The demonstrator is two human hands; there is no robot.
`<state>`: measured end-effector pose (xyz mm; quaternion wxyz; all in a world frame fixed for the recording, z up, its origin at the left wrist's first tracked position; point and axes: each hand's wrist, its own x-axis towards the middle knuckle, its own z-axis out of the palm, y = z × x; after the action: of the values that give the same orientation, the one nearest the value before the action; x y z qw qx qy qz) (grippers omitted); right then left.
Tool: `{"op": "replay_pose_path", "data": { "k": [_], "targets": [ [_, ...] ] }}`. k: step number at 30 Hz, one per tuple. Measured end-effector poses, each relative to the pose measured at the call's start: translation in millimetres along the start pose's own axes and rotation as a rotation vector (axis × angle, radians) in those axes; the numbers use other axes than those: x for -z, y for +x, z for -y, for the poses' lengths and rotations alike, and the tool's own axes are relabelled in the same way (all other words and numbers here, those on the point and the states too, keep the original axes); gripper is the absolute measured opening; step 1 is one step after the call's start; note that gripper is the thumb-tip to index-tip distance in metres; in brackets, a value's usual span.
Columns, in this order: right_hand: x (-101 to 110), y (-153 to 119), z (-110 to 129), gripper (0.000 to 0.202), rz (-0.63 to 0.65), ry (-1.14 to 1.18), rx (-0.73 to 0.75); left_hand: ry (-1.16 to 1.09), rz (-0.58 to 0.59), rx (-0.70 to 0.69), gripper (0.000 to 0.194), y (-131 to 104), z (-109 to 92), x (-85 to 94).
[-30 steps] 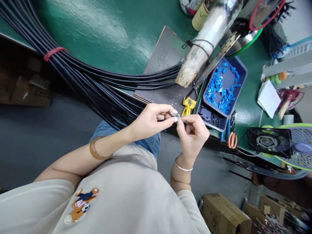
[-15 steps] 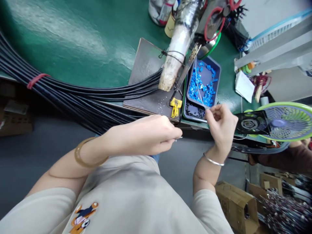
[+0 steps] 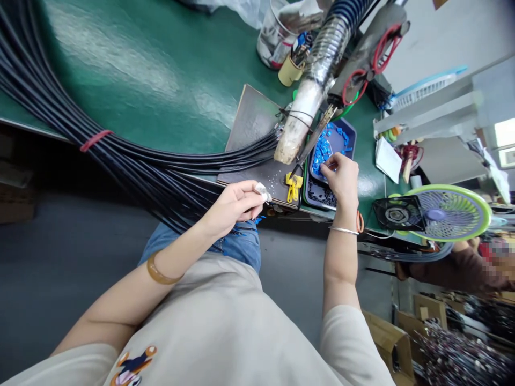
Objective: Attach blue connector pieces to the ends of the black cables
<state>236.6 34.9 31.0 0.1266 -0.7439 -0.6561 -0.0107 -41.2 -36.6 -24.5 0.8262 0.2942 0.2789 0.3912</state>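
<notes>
My left hand [image 3: 237,206] is closed in a pinch above my lap, with a small crumpled white piece [image 3: 263,192] at its fingertips. It could be paper or tape; I cannot tell. Dark wire ends with blue tips [image 3: 241,229] show just below this hand, over my jeans. My right hand [image 3: 341,179] reaches over the grey tray [image 3: 353,140] of small blue plastic pieces [image 3: 321,150]. Its thumb and forefinger are pinched together at the near end of the pieces; what is between them is too small to make out.
Under the blue pieces' tray, another tray holds tiny black bits [image 3: 319,194]. Yellow-handled snips [image 3: 293,186] lie on a dark board [image 3: 249,118]. A white-ended duct [image 3: 295,131] hangs above it. Black cables [image 3: 161,156] run leftward, tied with a red band [image 3: 95,140]. A fan [image 3: 454,214] stands right.
My right hand has moved forward from the tray's near edge to the blue pieces. My left hand has drawn back left and turned, so the white piece now shows. The view has shifted.
</notes>
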Motion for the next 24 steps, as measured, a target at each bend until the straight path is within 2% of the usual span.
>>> {"op": "replay_pose_path", "data": {
  "k": [9, 13, 16, 20, 24],
  "targets": [
    [-2, 5, -26, 0.01, -0.016, 0.03, 0.104, 0.115, -0.039, -0.069, 0.018, 8, 2, -10.7],
    [-8, 5, -29, 0.012, -0.098, -0.058, 0.104, 0.17, -0.043, -0.127, 0.014, 9, 6, -13.4],
    [-10, 4, -30, 0.014, -0.196, -0.034, 0.06, 0.206, -0.047, -0.147, 0.011, 9, 7, -14.3],
    [0, -15, -21, 0.012, -0.348, 0.155, 0.043, 0.226, -0.046, -0.164, 0.009, 11, 7, -16.8],
    [11, -54, 7, 0.011, -0.412, 0.353, 0.047, 0.261, -0.059, -0.215, 0.01, 14, 6, -21.9]
  ]
}}
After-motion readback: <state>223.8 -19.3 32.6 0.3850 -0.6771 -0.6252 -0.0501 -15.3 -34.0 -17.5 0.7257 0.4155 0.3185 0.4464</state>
